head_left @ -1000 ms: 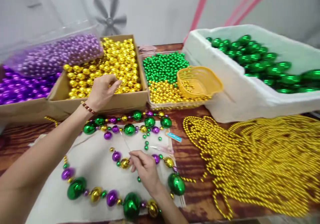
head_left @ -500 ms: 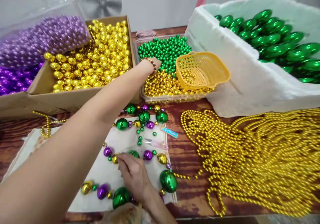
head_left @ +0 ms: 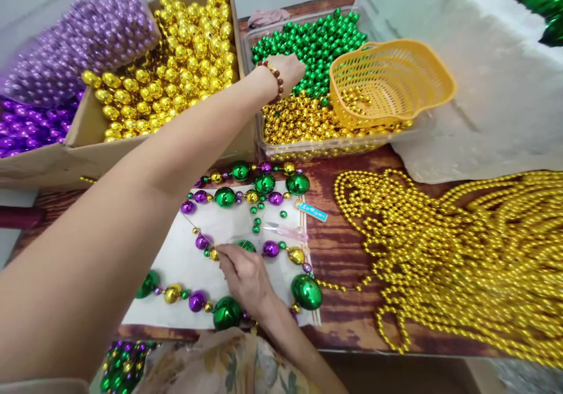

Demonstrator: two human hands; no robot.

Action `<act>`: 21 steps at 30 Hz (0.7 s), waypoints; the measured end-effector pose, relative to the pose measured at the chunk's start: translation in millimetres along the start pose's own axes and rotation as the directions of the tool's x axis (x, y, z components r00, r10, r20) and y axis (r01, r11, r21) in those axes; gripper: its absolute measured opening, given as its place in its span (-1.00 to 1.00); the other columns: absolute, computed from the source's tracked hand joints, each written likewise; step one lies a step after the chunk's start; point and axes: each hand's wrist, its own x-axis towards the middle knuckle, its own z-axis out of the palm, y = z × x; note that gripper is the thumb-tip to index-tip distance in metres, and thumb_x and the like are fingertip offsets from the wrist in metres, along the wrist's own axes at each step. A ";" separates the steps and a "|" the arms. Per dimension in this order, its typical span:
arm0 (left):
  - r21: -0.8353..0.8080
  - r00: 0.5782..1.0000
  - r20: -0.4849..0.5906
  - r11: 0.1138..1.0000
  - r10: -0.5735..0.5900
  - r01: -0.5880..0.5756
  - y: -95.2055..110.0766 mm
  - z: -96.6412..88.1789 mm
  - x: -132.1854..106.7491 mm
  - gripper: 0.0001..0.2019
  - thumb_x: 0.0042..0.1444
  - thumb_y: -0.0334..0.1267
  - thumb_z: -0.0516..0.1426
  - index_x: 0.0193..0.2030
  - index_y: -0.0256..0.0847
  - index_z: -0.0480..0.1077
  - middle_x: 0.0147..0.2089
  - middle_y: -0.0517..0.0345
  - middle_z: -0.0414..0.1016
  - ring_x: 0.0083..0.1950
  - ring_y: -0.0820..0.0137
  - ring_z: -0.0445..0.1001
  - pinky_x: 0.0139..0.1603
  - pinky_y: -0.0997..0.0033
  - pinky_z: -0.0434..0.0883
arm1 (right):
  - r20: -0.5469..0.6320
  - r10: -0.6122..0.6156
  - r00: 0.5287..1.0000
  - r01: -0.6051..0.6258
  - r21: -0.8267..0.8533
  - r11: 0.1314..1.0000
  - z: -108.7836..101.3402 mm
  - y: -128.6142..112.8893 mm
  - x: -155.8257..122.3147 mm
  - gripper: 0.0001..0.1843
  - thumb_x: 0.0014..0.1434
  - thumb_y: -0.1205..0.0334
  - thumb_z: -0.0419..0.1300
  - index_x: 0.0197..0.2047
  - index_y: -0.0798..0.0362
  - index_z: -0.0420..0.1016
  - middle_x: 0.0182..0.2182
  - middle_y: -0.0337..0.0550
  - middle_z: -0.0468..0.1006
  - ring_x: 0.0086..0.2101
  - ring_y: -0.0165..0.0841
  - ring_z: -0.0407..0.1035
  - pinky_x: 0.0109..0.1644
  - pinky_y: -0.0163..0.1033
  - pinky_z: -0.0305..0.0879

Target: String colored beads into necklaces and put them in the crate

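Note:
My left hand (head_left: pixel 289 72), with a brown bead bracelet (head_left: pixel 275 80) at its wrist, reaches over a clear plastic tray (head_left: pixel 325 146) to the small green beads (head_left: pixel 328 45). Its fingers are curled and mostly hidden, so anything in them is out of sight. Lower down, my right hand (head_left: pixel 247 274) pinches a string of beads (head_left: pixel 197 301) by a gold bead (head_left: pixel 214 254). Purple, gold and green beads of mixed sizes are threaded along this string, which loops across a white cloth (head_left: pixel 176 271). Loose green beads (head_left: pixel 257 225) and pink-handled scissors (head_left: pixel 288 231) lie just beyond the hand.
Small gold beads (head_left: pixel 299 118) and an orange basket (head_left: pixel 391 80) are in the tray. A cardboard box (head_left: pixel 153 148) of gold beads and a bag of lilac beads (head_left: pixel 88 48) stand left. At right are gold bead strands (head_left: pixel 461 253) and a white foam box (head_left: pixel 440 89).
The view has tilted down, so the table sits higher in the picture. My left hand has shifted slightly farther over the green beads. My right hand keeps its place on the string.

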 end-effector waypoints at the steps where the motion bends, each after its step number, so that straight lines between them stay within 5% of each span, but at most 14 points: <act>1: 0.080 0.998 0.052 0.997 0.018 -0.022 1.5 -4.7 -3.0 -0.68 0.02 -0.64 0.12 -0.13 -0.35 0.57 -0.08 -0.13 0.51 0.12 -0.06 0.43 0.13 -0.06 0.31 | 0.006 -0.001 1.000 0.001 -0.005 1.000 1.5 -0.5 -0.3 -0.69 0.33 0.39 0.01 -0.04 0.10 0.57 -0.22 -0.05 0.68 -0.31 -0.34 0.55 -0.19 -0.30 0.45; 4: 0.229 0.991 0.124 0.970 0.050 -0.078 17.2 -17.9 -21.0 -0.69 0.10 -0.57 0.10 -0.06 -0.36 0.55 -0.03 -0.19 0.48 0.07 -0.05 0.45 0.02 -0.01 0.36 | 0.013 -0.018 1.000 0.018 -0.045 0.999 6.5 -2.1 -1.6 -0.70 0.32 0.39 0.02 -0.04 0.07 0.56 -0.21 -0.06 0.68 -0.28 -0.32 0.56 -0.18 -0.30 0.45; 8: 0.168 0.958 0.000 0.944 0.288 -0.284 62.0 -9.3 -80.6 -0.63 0.29 -0.49 -0.09 0.01 -0.22 0.49 0.00 -0.10 0.47 0.01 0.15 0.49 -0.07 0.18 0.39 | 0.018 -0.026 0.999 0.028 -0.092 0.995 11.0 -4.1 -3.7 -0.70 0.32 0.40 0.02 -0.06 0.05 0.57 -0.22 -0.07 0.68 -0.27 -0.33 0.56 -0.15 -0.31 0.44; 10: 0.051 0.876 0.075 0.875 0.477 -0.481 81.3 12.6 -119.5 -0.68 0.30 -0.44 -0.07 -0.05 -0.18 0.49 -0.06 -0.05 0.50 -0.08 0.22 0.52 -0.19 0.28 0.40 | 0.029 -0.023 0.999 0.026 -0.091 0.996 12.1 -4.2 -4.3 -0.69 0.33 0.40 0.01 -0.05 0.04 0.56 -0.21 -0.08 0.68 -0.26 -0.33 0.56 -0.14 -0.31 0.44; 12: -0.075 0.749 0.218 0.776 0.626 -0.626 89.8 41.7 -153.4 -0.74 0.27 -0.45 0.00 -0.11 -0.17 0.49 -0.09 -0.02 0.52 -0.16 0.30 0.54 -0.31 0.37 0.36 | 0.039 -0.026 0.999 0.029 -0.090 0.996 12.9 -3.3 -4.9 -0.70 0.33 0.39 0.01 -0.05 0.06 0.56 -0.20 -0.06 0.68 -0.24 -0.31 0.56 -0.14 -0.29 0.44; 16: -0.058 0.738 0.290 0.780 0.610 -0.623 77.3 91.5 -188.7 -0.76 0.25 -0.50 0.01 -0.17 -0.23 0.49 -0.14 -0.06 0.53 -0.23 0.36 0.52 -0.39 0.41 0.28 | 0.050 -0.028 0.998 0.033 -0.119 0.992 14.3 -0.7 -8.1 -0.71 0.33 0.40 0.02 -0.06 0.08 0.55 -0.23 -0.05 0.67 -0.27 -0.31 0.55 -0.16 -0.29 0.43; 21: 0.016 0.708 0.275 0.734 0.650 -0.679 53.3 111.6 -197.6 -0.79 0.25 -0.48 0.05 -0.32 -0.26 0.49 -0.20 -0.06 0.54 -0.18 0.32 0.48 -0.37 0.39 0.22 | 0.057 -0.031 0.998 0.040 -0.166 0.985 17.0 -0.8 -11.5 -0.72 0.32 0.40 0.03 -0.06 0.06 0.54 -0.23 -0.07 0.66 -0.25 -0.31 0.55 -0.15 -0.30 0.41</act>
